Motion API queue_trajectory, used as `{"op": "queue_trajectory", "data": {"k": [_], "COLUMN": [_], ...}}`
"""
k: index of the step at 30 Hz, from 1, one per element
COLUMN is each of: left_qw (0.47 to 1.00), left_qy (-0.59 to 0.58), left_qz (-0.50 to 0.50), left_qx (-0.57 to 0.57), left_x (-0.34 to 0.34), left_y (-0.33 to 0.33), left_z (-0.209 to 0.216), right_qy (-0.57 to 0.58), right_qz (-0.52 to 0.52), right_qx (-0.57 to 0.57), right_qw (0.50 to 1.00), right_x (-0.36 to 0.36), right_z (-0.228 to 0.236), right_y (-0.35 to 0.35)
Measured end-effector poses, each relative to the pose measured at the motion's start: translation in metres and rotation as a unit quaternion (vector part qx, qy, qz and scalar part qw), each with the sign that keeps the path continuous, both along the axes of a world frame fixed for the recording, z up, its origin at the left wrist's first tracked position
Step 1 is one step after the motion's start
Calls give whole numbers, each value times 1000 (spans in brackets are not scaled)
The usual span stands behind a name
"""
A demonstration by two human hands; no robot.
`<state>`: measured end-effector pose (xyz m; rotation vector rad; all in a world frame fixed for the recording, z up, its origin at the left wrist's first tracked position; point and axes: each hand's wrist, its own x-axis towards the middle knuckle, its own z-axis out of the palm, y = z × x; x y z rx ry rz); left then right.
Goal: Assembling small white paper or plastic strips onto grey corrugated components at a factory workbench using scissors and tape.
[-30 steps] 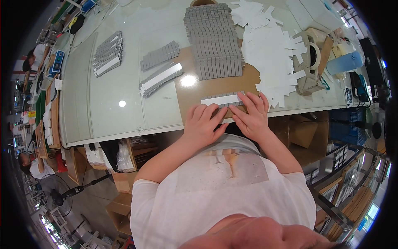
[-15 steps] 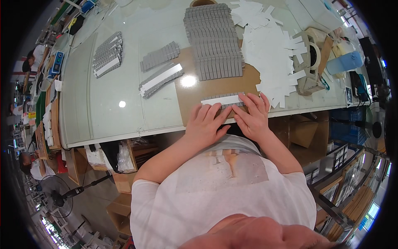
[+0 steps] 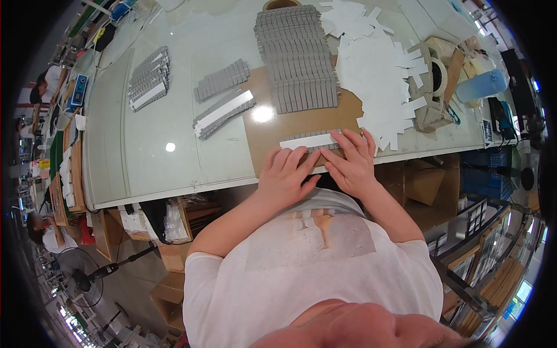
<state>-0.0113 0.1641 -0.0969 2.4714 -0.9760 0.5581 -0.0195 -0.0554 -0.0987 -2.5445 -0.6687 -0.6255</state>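
A short row of grey segmented pieces (image 3: 285, 145) with a white strip (image 3: 307, 141) along its top lies on the brown board (image 3: 264, 130) near the table edge. At its near side rests my left hand (image 3: 283, 174), open, fingers stretched forward, fingertips touching the lower edge and thumb apart. My right hand (image 3: 354, 159) is closed over the row's right end, its fingertips on the white strip and covering that end. Its index finger almost meets my left index finger below the row. Beyond the hands lies a large layered stack of grey segmented rows (image 3: 299, 64).
Left of the board lie a plain grey row (image 3: 222, 80), a white-topped bundle (image 3: 225, 114) and another grey bundle (image 3: 149, 81). White paper pieces (image 3: 371, 81) are heaped at right, beside a tape dispenser (image 3: 432, 87) and a blue bottle (image 3: 481, 86).
Hardly anything differs. Both hands stay on the row, and the whole view has shifted very slightly.
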Motion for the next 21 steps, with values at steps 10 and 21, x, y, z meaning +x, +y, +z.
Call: {"op": "queue_trajectory", "data": {"k": [10,21], "left_qw": [1000,1000], "left_qy": [5,13], "left_qz": [-6,-21], "left_qx": [20,2], "left_x": [0,1], "left_y": [0,2], "left_z": [2,3], "right_qy": [-30,-45], "right_qz": [-8,-34], "right_qx": [24,50], "right_qw": [999,997], "right_x": [0,-2], "right_z": [-6,0], "right_y": [-2,-18]}}
